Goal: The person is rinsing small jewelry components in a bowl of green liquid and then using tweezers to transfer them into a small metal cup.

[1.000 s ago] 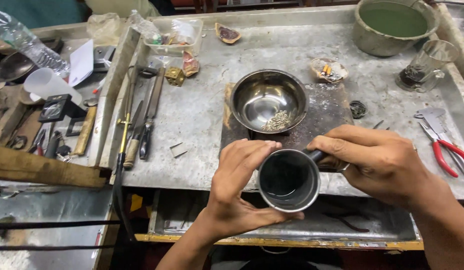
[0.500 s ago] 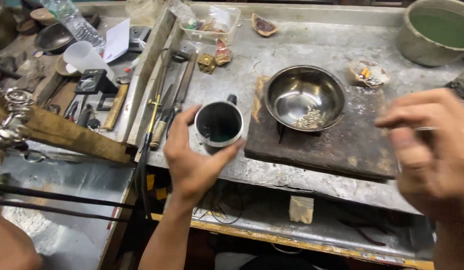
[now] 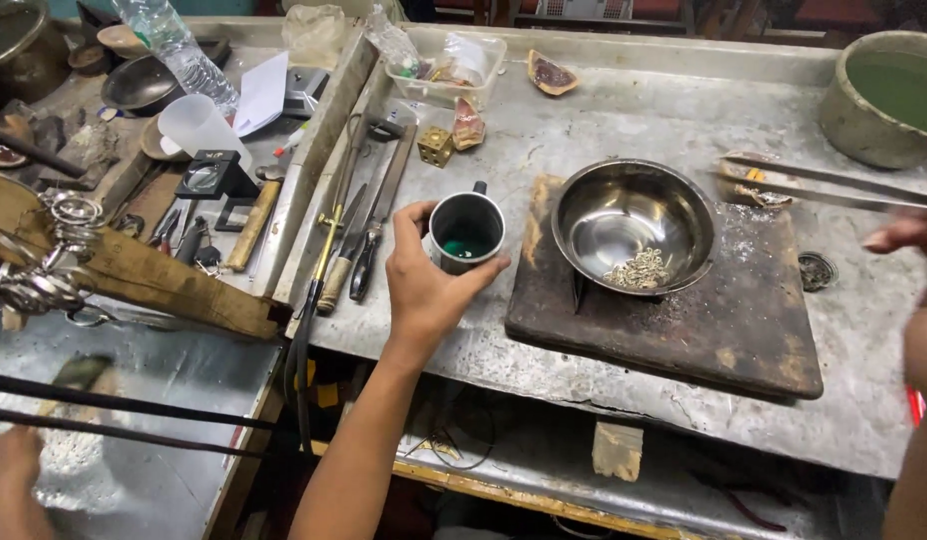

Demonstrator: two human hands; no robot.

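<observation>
Left hand (image 3: 424, 285) wraps the small metal cup (image 3: 467, 232), fingers clamped around its wall; I see green liquid inside. Cup sits on the metal bench (image 3: 624, 110), just left of the steel bowl (image 3: 634, 225) on the dark slab (image 3: 684, 320). Right hand (image 3: 909, 232) pinches long tweezers (image 3: 824, 185) at far right.

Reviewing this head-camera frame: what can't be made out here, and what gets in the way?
- Right hand: mostly cut off by the right edge and blurred, so its grip on the long tweezers is unclear.
- Cup: the left hand covers its near side; the greenish contents are too dark to identify.
- Small silvery pieces in the steel bowl: too small to tell apart.
- Green basin: cut off at the right edge.
</observation>
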